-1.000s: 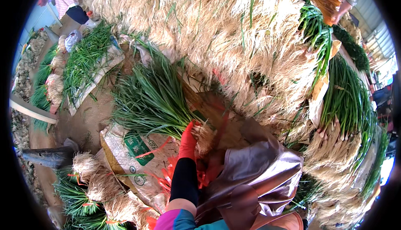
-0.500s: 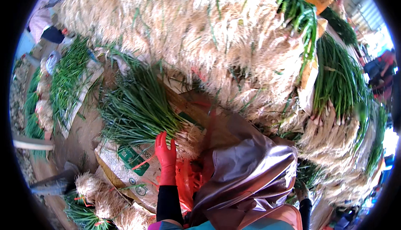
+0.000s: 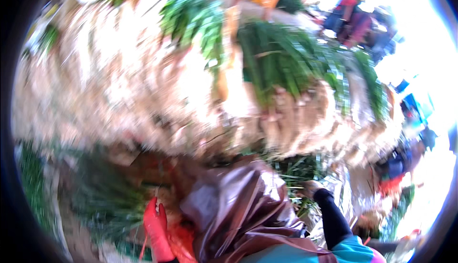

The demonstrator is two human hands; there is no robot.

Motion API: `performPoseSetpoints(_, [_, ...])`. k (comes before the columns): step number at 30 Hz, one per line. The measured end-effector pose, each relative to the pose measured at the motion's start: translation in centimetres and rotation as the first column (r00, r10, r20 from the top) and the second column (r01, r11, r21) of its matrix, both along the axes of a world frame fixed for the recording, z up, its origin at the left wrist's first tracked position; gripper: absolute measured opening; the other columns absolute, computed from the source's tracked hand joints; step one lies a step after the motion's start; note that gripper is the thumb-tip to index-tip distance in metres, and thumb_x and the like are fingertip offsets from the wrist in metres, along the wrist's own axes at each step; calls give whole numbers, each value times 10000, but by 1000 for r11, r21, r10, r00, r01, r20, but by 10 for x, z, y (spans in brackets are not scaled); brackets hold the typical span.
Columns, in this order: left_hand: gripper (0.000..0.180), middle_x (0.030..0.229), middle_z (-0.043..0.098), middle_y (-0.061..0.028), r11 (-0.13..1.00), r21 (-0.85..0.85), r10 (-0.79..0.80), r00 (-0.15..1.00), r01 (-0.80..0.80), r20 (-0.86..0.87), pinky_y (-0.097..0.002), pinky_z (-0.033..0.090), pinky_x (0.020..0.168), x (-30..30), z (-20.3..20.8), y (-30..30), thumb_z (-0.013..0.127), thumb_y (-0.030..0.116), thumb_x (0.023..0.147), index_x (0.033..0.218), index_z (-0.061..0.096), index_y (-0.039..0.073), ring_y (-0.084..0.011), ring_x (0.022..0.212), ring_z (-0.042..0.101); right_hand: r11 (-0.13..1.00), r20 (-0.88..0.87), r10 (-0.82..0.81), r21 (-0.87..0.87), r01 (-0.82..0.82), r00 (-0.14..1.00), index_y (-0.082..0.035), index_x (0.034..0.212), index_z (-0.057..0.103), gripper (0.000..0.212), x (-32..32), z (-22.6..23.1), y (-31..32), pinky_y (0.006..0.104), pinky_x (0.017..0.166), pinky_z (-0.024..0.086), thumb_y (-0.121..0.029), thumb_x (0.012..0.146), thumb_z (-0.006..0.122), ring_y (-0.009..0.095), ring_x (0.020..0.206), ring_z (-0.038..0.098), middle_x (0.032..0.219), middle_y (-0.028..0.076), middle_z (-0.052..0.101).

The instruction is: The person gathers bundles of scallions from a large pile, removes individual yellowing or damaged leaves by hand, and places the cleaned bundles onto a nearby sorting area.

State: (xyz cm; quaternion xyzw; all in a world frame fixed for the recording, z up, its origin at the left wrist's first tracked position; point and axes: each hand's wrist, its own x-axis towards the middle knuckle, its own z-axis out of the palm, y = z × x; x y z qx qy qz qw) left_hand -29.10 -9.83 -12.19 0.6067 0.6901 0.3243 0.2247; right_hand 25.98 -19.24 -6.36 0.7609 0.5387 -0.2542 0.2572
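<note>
In a red glove, my left hand (image 3: 156,227) is at the lower left, fingers stretched and thumb apart, with nothing seen in it. It lies beside the root end of a bunch of green onions (image 3: 102,198), whose dark leaves spread to the left. My right hand (image 3: 311,187) reaches out on the right, at the end of a black sleeve, against loose green leaves (image 3: 296,170). Its fingers are smeared by motion, so any hold is unclear. A shiny brown apron (image 3: 238,203) covers my lap between the hands. Red plastic (image 3: 181,241) sits next to the left glove.
A long heap of green onions with pale roots (image 3: 119,91) runs across the far side. More onions with leaves (image 3: 281,62) lie on it at the right. Other people (image 3: 355,22) are in the far right background. Clear plastic (image 3: 341,182) lies beyond my right sleeve.
The view has swung to the right and blurred. My right hand and sleeve, mostly hidden low at the right before, now show plainly. My left hand stays by the onion bunch.
</note>
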Motion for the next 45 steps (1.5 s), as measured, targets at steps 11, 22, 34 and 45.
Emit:
performPoseSetpoints(11, [214,562,448,-65,188,446,-460,479,875,-747,-314,345,431,103,397,-2,596,149,789,640,497,32,-191,455,414,918,-108,246,345,-196,963,-81,1224,498,498,-45,64,30,387,756,479,-409,849,499,335,887,596,946,181,624])
performPoseSetpoints(22, [301,479,374,-58,315,655,-302,727,686,-616,-294,272,349,171,395,-36,606,138,774,545,436,42,-187,370,337,629,-182,425,763,-145,887,-75,1183,506,403,-63,88,120,410,710,481,-329,870,492,342,837,601,898,188,624])
performPoseSetpoints(34, [196,922,646,-127,851,131,-484,663,508,572,-252,498,724,297,224,91,552,65,868,1040,575,-26,-160,857,635,658,-336,59,721,217,940,-52,898,635,402,-66,85,212,437,715,488,-430,798,541,349,811,612,865,176,631])
performPoseSetpoints(45, [244,684,599,-80,703,-220,-144,439,676,887,-284,467,595,356,115,78,495,226,907,856,571,0,-165,615,590,454,-926,75,363,814,370,29,1074,572,489,-49,86,192,331,705,484,-384,815,604,259,809,633,910,163,652])
